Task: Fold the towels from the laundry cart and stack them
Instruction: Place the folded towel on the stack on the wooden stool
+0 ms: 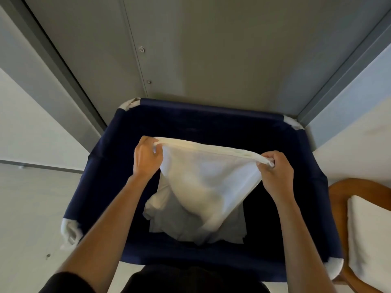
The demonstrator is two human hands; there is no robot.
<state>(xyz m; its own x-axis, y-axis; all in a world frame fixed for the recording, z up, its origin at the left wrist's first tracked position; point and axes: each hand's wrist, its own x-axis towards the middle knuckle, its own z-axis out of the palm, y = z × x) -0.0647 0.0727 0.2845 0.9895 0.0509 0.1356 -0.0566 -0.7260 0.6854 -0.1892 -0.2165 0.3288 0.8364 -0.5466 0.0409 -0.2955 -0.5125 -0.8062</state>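
A white towel (207, 176) hangs stretched between my two hands above the dark blue laundry cart (99, 176). My left hand (147, 158) pinches its upper left corner. My right hand (275, 172) grips the upper right corner. The towel's top edge runs taut from hand to hand, and its body sags down into the cart. More white towels (169, 225) lie crumpled at the bottom of the cart, partly hidden by the held towel.
A wooden chair (342, 191) with a white cushion (370, 233) stands at the right, close to the cart. Grey door panels (211, 49) rise behind the cart. Pale floor (27, 208) lies at the left.
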